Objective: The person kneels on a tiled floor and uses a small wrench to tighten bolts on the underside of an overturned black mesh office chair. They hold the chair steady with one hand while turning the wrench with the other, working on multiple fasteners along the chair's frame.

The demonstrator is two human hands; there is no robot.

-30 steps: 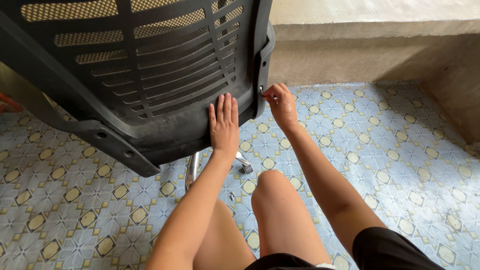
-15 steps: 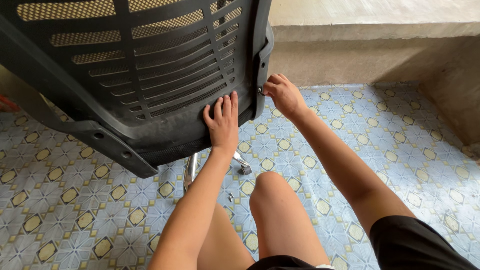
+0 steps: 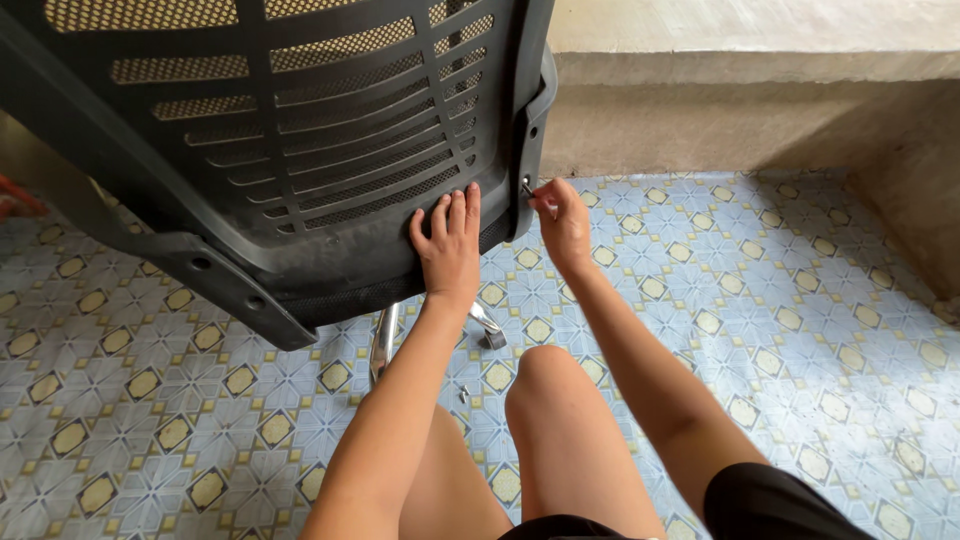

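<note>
A black office chair with a slotted plastic back fills the upper left of the view. My left hand lies flat, fingers together, on the lower right part of the chair back. My right hand is pinched on a small metal screw or tool at the chair's right side edge. What the fingertips hold is too small to name for certain. My bare knee shows below the hands.
The chair's chrome base legs show under the seat. A small loose screw lies on the patterned blue and yellow tile floor. A concrete wall and step run along the back and right.
My right hand has stayed at the chair's side edge, with its fingers shifting slightly around the small metal part. My left hand has kept its place on the chair back.
</note>
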